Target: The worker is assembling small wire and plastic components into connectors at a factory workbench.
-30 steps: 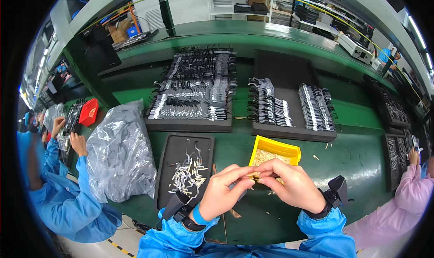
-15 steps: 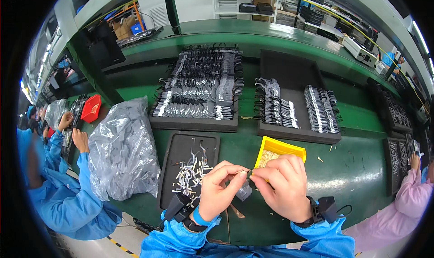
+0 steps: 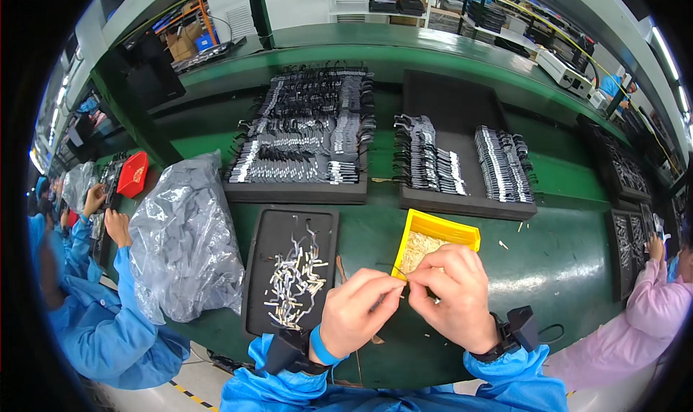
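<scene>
My left hand (image 3: pixel 355 312) and my right hand (image 3: pixel 456 298) meet fingertip to fingertip above the green bench, just in front of a yellow bin (image 3: pixel 449 226). Both pinch thumb against finger. A tiny dark, thin bit shows between the fingertips, too small to name. Small pale pieces (image 3: pixel 420 248) fill the bin, partly hidden by my right hand. Left of my hands lies a shallow black tray (image 3: pixel 258 268), holding a loose heap of grey and whitish strip-like parts (image 3: pixel 294 286).
Behind stand two black foam trays, one full (image 3: pixel 296 193) and one partly filled (image 3: pixel 469 204) with rows of grey-black parts. A big clear bag of grey pieces (image 3: pixel 189 246) lies left. Co-workers sit at both sides, one in a blue sleeve (image 3: pixel 119 318), another in pink (image 3: pixel 606 336).
The view has shifted slightly, so the bench things sit further left and higher. A small grey, shiny piece seen under my fingertips is out of sight. Both hands still pinch together.
</scene>
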The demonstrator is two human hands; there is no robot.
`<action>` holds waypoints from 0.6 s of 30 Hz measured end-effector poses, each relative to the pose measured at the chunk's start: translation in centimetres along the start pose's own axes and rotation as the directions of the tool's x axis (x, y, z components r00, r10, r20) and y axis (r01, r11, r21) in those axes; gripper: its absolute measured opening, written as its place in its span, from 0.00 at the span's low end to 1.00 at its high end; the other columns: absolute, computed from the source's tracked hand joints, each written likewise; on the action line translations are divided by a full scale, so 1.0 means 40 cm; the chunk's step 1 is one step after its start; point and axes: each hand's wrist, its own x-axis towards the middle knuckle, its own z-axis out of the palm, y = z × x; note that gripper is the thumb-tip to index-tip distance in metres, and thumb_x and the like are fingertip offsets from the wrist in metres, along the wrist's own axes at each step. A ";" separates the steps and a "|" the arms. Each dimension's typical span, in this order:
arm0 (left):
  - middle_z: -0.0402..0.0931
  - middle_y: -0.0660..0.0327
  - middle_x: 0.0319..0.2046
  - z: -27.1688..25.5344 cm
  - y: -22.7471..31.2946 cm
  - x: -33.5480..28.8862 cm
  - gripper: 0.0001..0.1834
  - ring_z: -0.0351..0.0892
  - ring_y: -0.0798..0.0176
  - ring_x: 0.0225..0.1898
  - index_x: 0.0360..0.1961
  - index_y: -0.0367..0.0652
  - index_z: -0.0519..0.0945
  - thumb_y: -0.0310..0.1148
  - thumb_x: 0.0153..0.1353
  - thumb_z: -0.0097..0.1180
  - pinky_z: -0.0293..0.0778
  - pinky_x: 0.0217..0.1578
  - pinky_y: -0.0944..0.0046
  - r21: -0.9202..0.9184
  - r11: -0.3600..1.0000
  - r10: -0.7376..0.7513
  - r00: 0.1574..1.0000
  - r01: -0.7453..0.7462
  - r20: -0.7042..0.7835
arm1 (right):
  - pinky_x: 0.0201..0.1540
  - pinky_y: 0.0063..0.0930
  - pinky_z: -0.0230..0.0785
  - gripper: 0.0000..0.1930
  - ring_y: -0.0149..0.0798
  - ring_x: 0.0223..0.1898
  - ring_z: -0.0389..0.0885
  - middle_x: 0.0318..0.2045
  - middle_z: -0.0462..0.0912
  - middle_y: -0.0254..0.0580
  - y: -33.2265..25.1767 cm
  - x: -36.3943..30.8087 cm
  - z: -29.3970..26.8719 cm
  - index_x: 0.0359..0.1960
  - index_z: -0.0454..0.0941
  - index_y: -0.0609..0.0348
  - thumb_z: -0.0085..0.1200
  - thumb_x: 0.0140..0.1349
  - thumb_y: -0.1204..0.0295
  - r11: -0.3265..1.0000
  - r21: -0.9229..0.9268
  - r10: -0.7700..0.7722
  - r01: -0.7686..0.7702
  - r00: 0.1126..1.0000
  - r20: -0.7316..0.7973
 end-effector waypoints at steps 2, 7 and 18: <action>0.74 0.60 0.27 0.001 -0.014 -0.012 0.08 0.75 0.68 0.23 0.35 0.36 0.79 0.21 0.53 0.56 0.71 0.22 0.72 -0.211 0.952 -0.214 0.975 0.221 0.053 | 0.34 0.34 0.65 0.10 0.42 0.32 0.73 0.26 0.74 0.36 0.013 -0.001 -0.012 0.23 0.76 0.56 0.61 0.37 0.81 0.995 -0.021 0.093 -0.094 0.994 -0.056; 0.72 0.60 0.32 -0.010 -0.043 0.001 0.13 0.73 0.71 0.28 0.47 0.34 0.75 0.21 0.61 0.47 0.72 0.29 0.73 -0.528 0.674 -0.427 0.855 0.517 0.293 | 0.30 0.32 0.62 0.08 0.39 0.29 0.73 0.23 0.74 0.34 0.091 -0.026 -0.024 0.25 0.75 0.57 0.59 0.41 0.80 0.972 -0.207 0.106 -0.114 0.993 -0.053; 0.77 0.56 0.35 -0.009 -0.056 0.001 0.17 0.78 0.67 0.32 0.50 0.34 0.70 0.23 0.59 0.53 0.74 0.33 0.70 -0.681 0.414 -0.574 0.754 0.604 0.319 | 0.30 0.30 0.69 0.11 0.42 0.28 0.76 0.26 0.77 0.41 0.017 -0.025 0.019 0.29 0.76 0.60 0.60 0.42 0.84 0.991 0.112 0.090 -0.078 0.991 -0.103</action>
